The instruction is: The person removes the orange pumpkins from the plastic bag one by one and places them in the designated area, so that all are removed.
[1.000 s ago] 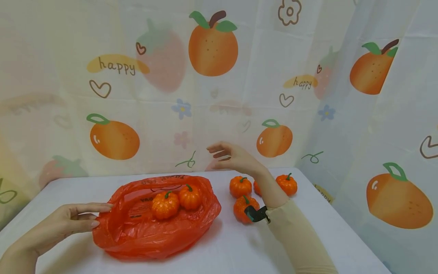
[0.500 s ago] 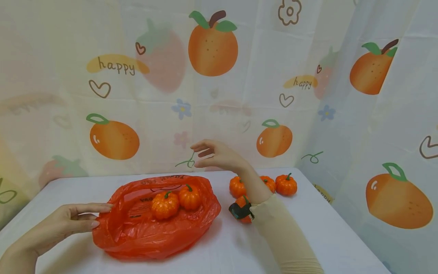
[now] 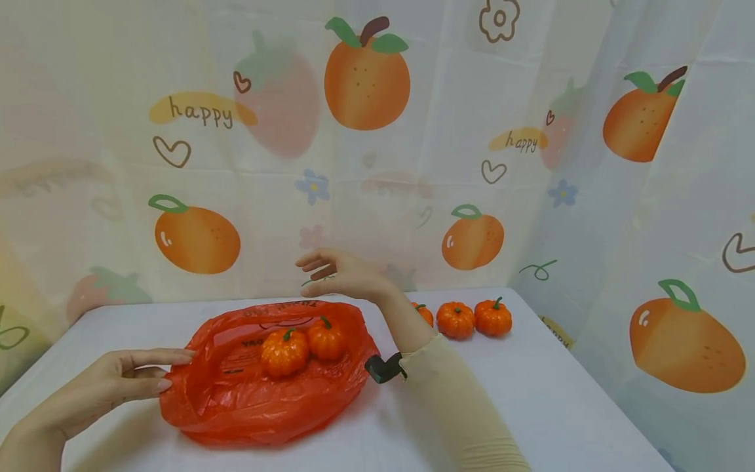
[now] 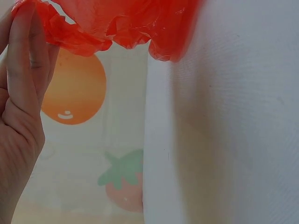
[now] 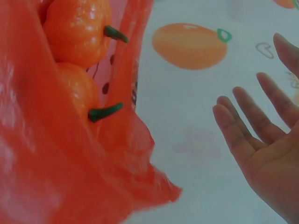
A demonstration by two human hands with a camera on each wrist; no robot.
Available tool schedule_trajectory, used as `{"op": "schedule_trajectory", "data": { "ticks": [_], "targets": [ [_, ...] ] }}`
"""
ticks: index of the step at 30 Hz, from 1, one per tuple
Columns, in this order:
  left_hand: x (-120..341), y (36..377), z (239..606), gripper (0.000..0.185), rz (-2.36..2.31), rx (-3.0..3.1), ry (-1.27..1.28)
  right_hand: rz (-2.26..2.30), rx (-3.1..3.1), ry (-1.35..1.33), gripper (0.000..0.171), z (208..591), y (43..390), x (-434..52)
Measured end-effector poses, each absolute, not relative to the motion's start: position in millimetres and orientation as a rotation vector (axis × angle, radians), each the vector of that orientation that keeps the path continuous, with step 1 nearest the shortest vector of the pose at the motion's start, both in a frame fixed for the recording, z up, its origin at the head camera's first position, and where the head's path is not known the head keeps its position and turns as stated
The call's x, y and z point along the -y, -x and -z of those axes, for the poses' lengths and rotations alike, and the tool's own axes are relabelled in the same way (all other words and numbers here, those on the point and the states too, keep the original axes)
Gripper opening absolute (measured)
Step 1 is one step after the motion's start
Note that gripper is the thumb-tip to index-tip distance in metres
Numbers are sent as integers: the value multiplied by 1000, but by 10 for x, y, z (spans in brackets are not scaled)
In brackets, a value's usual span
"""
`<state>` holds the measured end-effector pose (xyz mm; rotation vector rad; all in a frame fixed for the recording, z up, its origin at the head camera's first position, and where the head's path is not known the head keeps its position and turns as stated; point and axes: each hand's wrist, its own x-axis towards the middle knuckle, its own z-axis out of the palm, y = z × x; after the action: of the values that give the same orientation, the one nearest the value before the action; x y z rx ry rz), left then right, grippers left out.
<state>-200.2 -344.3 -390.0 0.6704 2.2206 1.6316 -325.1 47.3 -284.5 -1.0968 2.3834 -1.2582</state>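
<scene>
A red plastic bag lies spread wide on the table, with two small orange toy pumpkins inside it. At the bag's left side, my left hand pinches the rim between thumb and fingers; the left wrist view has the thin film at the fingertips. My right hand hovers over the back edge of the bag, holding nothing. Its fingers are spread and loosely bent in the right wrist view, apart from the bag and the pumpkins there.
Several more toy pumpkins stand right of the bag, such as one at the far end; my right forearm partly covers one. A black wrist strap sits at the right sleeve. A fruit-print curtain hangs behind the white table.
My right hand has moved left, from beside the bag to over its back edge. Its sleeve now hides the front pumpkin. The left hand, the bag and the two pumpkins inside stay put.
</scene>
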Motion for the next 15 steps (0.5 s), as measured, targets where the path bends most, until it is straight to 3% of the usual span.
{"op": "schedule_trajectory", "data": {
  "ticks": [15],
  "targets": [
    [3450, 2013, 3896, 43, -1631, -2215, -673, 1245, -2334, 1033, 49, 3072, 3283, -72]
  ]
}}
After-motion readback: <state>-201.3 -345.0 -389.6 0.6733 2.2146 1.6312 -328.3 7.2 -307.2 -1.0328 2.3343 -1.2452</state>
